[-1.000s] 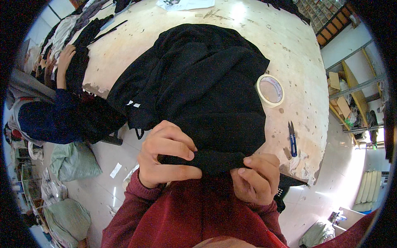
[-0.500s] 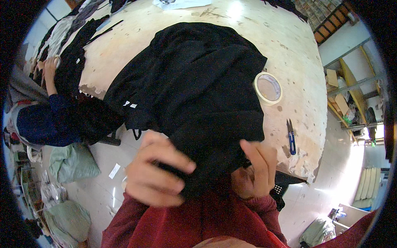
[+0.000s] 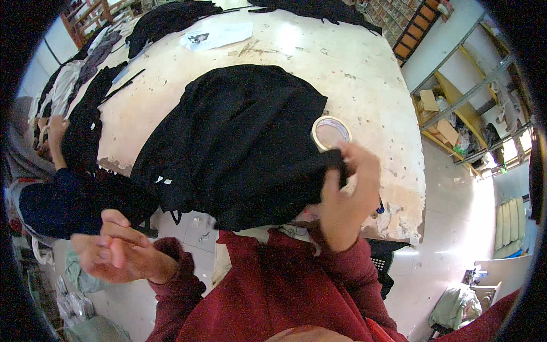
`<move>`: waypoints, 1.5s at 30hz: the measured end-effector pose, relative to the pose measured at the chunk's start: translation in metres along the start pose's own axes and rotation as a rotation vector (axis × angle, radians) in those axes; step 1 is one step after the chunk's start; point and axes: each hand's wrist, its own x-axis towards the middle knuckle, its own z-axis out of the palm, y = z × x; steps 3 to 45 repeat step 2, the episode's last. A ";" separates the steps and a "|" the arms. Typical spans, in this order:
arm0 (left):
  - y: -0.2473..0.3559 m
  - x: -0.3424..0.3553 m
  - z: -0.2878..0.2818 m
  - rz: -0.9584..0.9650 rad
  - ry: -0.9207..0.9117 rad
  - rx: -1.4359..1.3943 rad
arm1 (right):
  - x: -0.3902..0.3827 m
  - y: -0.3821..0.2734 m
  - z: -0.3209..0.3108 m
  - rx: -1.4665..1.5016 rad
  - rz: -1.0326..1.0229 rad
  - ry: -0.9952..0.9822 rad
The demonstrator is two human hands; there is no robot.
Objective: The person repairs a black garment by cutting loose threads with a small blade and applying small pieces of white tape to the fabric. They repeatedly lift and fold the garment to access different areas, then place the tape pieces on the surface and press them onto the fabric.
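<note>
A black garment (image 3: pixel 245 142) lies spread on the pale table in front of me, with small white tags (image 3: pixel 163 180) at its left edge. My right hand (image 3: pixel 350 194) pinches the garment's right edge and holds it slightly raised. Just beyond those fingers lies a roll of cream tape (image 3: pixel 315 135). Thread snips with a blue handle (image 3: pixel 380 206) are mostly hidden behind the right hand. Off the table to the left, my left hand (image 3: pixel 122 251) is away from the garment, fingers curled together; whether something small is between them does not show.
At the left a co-worker in a dark sleeve (image 3: pixel 45 202) has a hand (image 3: pixel 56 134) by other black clothes (image 3: pixel 85 122). A white sheet (image 3: pixel 219 37) lies farther back on the table (image 3: pixel 393 142). Shelving (image 3: pixel 456 108) stands at the right, and a green sack (image 3: pixel 82 273) at lower left.
My left hand has left the garment's near edge and moved out to the left. My right hand has moved up to the garment's right edge and taken hold there. The view has shifted.
</note>
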 end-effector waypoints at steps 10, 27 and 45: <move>-0.010 -0.002 -0.017 -0.086 -0.029 -0.054 | 0.015 0.000 -0.004 0.033 0.088 -0.075; -0.010 -0.002 -0.017 -0.086 -0.029 -0.054 | 0.015 0.000 -0.004 0.033 0.088 -0.075; -0.010 -0.002 -0.017 -0.086 -0.029 -0.054 | 0.015 0.000 -0.004 0.033 0.088 -0.075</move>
